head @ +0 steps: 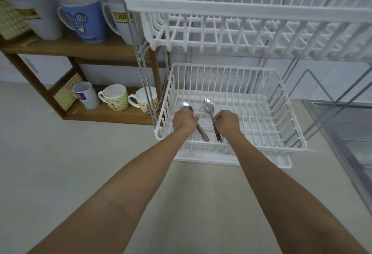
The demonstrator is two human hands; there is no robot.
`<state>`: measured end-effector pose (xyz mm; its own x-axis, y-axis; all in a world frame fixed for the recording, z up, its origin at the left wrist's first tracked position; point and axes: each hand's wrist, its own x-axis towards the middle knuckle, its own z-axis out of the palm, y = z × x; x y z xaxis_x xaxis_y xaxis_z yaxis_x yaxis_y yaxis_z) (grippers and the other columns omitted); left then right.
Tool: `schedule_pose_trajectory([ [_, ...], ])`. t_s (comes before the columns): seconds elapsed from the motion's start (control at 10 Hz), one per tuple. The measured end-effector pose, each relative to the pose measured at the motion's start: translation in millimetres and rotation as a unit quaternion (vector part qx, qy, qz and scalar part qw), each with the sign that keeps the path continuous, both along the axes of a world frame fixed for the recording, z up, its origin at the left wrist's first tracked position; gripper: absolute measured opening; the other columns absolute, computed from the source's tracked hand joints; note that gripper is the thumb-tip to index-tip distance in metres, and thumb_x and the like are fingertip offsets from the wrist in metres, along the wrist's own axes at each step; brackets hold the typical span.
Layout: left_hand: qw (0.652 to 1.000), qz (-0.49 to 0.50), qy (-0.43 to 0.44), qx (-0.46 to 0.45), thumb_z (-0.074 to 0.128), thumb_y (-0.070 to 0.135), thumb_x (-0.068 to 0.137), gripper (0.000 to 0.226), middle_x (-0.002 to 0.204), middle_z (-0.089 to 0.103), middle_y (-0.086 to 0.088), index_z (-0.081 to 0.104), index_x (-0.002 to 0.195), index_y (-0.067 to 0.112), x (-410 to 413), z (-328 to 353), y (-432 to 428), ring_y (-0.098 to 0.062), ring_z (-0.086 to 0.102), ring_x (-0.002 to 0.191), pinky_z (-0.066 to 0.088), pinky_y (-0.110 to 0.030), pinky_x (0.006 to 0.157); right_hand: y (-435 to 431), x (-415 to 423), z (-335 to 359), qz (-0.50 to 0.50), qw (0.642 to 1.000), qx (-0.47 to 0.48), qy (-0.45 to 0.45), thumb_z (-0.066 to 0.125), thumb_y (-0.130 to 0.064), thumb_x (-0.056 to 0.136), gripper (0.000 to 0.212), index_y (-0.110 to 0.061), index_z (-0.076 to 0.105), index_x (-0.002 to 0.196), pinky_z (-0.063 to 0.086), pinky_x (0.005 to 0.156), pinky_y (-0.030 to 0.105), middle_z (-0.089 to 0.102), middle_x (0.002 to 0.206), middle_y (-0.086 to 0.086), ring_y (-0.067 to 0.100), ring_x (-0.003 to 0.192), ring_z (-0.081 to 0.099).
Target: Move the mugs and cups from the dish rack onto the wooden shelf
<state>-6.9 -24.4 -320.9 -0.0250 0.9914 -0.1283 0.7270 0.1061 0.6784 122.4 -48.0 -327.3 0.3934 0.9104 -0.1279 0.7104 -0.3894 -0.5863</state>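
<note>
Since no mug or cup shows in either tier of the white dish rack (pixel 231 139), the transfer looks finished: six stand on the wooden shelf (pixel 80 47). Upper board: white mug (pixel 38 15), blue face-print mug (pixel 85 20), second white mug (pixel 120 22), the last partly hidden by the rack frame. Lower board: tall white mug (pixel 85 94), green patterned mug (pixel 115 97), cream mug (pixel 144 98). All upright, side by side, handles mostly leftward; probably set so for an easy grab.

Both hands are down in the lower basket. Left hand (pixel 184 120): fingers curled shut around the neck of a metal spoon (pixel 198 127), bowl poking out beyond the knuckles, handle trailing back toward the wrist. Right hand (pixel 227 123): fingers closed, pinching the shaft of a second spoon (pixel 208 105), bowl clear of the hand. Spoons lie roughly parallel on the rack wires. Worktop (pixel 60 153) bare near the arms. Judgement: cutlery is being handled now, outside the stated task.
</note>
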Motion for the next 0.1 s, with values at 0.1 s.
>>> schedule_pose_trajectory([
  [0.1, 0.996, -0.059, 0.014, 0.068, 0.055, 0.020, 0.092, 0.016, 0.110, 0.064, -0.008, 0.061, 0.105, 0.012, -7.6, 8.4, -11.3, -0.025, 0.060, 0.101, 0.052, -0.037, 0.081, -5.8, -4.5, 5.6, -0.014, 1.000, 0.000, -0.001, 0.050, 0.001, 0.083, 0.026, 0.006, 0.067, 0.101, 0.055, 0.080, 0.039, 0.070, 0.101, 0.021, 0.036, 0.096, 0.064],
])
